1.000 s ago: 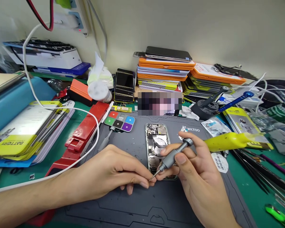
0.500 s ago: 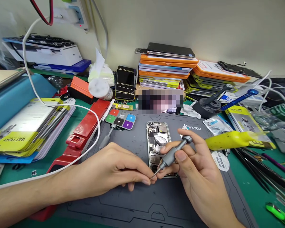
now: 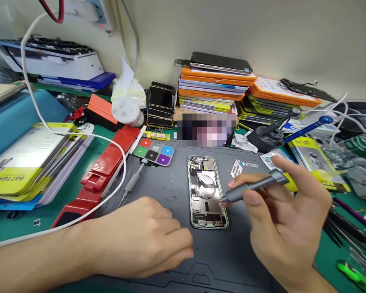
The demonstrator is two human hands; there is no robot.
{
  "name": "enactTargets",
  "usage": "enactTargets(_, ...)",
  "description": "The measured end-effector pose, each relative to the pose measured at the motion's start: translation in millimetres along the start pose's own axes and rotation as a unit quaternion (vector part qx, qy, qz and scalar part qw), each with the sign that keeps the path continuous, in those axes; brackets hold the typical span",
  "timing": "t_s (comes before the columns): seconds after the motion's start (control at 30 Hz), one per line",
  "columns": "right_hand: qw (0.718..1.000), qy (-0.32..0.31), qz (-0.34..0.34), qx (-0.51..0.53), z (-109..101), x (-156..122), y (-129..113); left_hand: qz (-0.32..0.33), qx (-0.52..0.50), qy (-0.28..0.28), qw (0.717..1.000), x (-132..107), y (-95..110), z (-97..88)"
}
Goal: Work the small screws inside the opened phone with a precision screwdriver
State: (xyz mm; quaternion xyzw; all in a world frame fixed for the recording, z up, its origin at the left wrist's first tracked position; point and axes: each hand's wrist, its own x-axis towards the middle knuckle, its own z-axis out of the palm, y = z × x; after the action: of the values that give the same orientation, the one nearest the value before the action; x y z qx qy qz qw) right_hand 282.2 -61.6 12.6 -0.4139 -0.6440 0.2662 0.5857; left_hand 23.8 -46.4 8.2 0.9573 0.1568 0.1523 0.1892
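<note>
My right hand (image 3: 289, 219) grips a grey precision screwdriver (image 3: 253, 187); its thin tip points left, near the right edge of the opened phone (image 3: 204, 191). The phone lies on the dark grey mat (image 3: 171, 183), its inner parts bare: circuit board, metal plate and a round coil. To the lower left of the phone, my left hand (image 3: 152, 238) is closed above the mat with its back toward me. Whatever its fingers may hold is hidden.
A second screwdriver (image 3: 131, 185) leans against a tile with coloured squares (image 3: 154, 151). Further left are a red tool (image 3: 99, 171), a white cable (image 3: 124, 162) and battery boxes (image 3: 24, 162). A phone with a blurred screen (image 3: 207, 129) stands behind. Tweezers (image 3: 344, 228) lie right.
My hands have moved apart. The right one shifted right with the screwdriver, whose tip left the left fingers; the left hand drew back, curling its fingers. More of the phone shows.
</note>
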Motion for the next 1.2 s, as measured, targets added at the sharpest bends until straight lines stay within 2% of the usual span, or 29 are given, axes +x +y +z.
enactTargets(0.1,0.988,-0.047,-0.114,-0.094,-1.9,-5.4,5.6,-0.013,0.07,0.073,0.995,0.0,-2.7,0.1)
enactTargets(0.2,0.977,-0.093,-0.155,-0.115,-2.4,-12.8,11.2,-0.011,0.111,0.075,0.991,0.4,-6.2,-1.3)
enactTargets(0.43,0.978,-0.123,-0.139,-0.099,-2.8,-18.6,16.7,-0.021,0.117,0.025,0.993,-1.7,-5.0,0.8)
enactTargets(1.0,0.975,-0.142,-0.128,-0.114,-3.1,-19.3,14.6,-0.029,0.081,0.037,0.996,-2.3,-7.3,1.8)
enactTargets(1.2,0.962,-0.152,-0.172,-0.148,-3.1,-18.2,11.1,-0.029,0.086,0.034,0.995,-3.1,-7.1,2.4)
